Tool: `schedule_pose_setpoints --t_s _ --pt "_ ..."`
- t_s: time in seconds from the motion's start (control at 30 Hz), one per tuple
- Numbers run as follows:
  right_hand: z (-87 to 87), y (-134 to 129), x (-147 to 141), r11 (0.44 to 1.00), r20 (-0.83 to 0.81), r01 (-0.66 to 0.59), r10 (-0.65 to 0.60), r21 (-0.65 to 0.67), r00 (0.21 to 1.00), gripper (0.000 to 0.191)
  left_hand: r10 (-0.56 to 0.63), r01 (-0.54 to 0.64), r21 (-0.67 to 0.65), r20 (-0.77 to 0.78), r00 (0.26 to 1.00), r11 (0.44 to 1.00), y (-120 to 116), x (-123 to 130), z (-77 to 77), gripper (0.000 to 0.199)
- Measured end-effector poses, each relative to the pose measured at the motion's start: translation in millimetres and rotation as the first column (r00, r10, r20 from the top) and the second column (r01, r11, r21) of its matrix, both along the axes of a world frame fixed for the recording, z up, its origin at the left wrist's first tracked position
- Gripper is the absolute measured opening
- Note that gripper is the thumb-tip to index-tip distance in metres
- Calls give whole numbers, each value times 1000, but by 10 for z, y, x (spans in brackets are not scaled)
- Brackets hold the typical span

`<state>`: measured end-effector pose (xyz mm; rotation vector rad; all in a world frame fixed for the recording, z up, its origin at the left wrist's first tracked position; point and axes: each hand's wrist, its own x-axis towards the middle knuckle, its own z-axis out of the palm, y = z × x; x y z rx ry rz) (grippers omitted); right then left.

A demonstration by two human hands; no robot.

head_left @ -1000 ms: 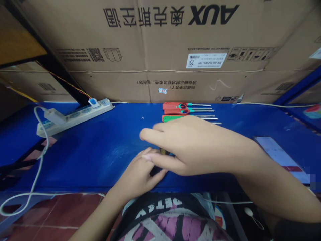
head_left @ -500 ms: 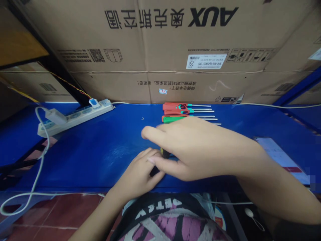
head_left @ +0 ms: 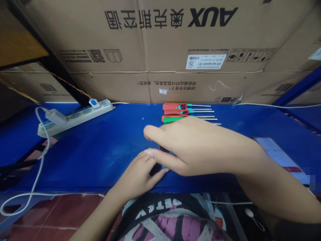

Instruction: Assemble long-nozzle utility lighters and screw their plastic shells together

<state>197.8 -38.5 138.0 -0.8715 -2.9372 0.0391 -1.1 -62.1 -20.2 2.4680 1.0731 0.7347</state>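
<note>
My right hand (head_left: 193, 147) arches over the table with its back to me, closed on a dark object (head_left: 164, 149). Only a sliver of it shows beneath the fingers; half a second ago it looked like a black and yellow handle. Just left of it and lower, my left hand (head_left: 140, 172) is curled with its fingertips under the right one. Whatever the left fingers hold is hidden. Beyond the right hand, several long-nosed lighters lie side by side, among them a red lighter (head_left: 171, 107) and a green lighter (head_left: 173, 119), partly covered by the hand.
A blue table (head_left: 105, 157) carries a white power strip (head_left: 77, 117) at the left, with a white cable (head_left: 37, 180) looping over the edge. A phone (head_left: 278, 157) lies at the right. A large cardboard box (head_left: 125, 63) stands behind.
My right hand has shifted and tilted slightly, and its thumb has moved a little up and left. Less of the dark object shows. My left thumb reaches a little further right.
</note>
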Motion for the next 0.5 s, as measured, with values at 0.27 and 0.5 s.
schedule_pose_setpoints --t_s 0.27,0.5 --pt "-7 -15 17 999 8 -26 26 33 1000 13 -3 3 2 -23 1000 1000 4 -6 -7 12" --pt "-21 -3 5 996 10 -31 31 84 999 17 -1 1 7 -18 1000 1000 10 -11 -4 16"
